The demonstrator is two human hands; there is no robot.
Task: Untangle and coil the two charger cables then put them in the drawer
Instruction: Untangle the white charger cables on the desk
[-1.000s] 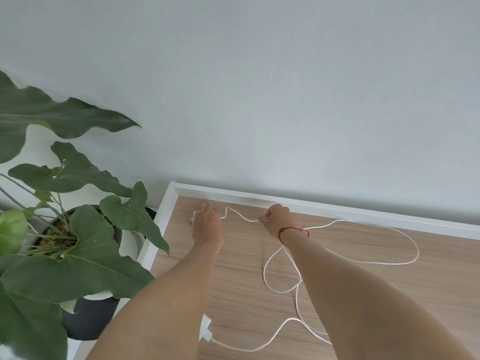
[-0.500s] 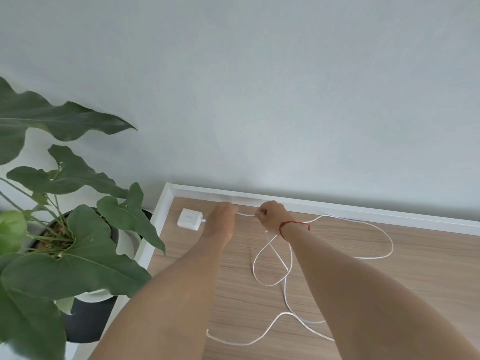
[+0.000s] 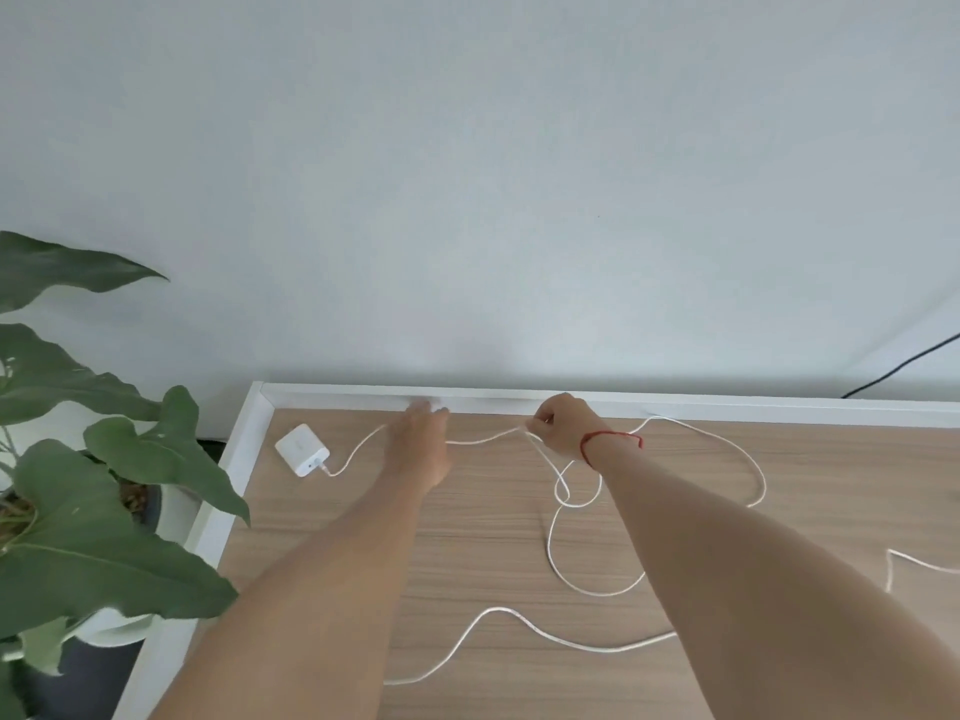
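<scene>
White cable [image 3: 483, 440] is pinched by right hand [image 3: 563, 426]; left hand [image 3: 421, 449] is laid over it, grip blurred, undeterminable; charger block [image 3: 302, 450] is attached.

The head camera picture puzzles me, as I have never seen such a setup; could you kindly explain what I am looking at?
There is no machine here. A person wears a wide-angle camera on the head, so you look forward and down along both bare forearms. It is the only view. The surface is a wooden table with a white rim, set against a wall. On it lies a white charger plug, and a long white cable runs from it in loose loops. The right hand, with a red string at the wrist, pinches that cable. The left hand is blurred, fingers stretched out over the cable; whether it touches is unclear. A potted plant stands left of the table.
</scene>
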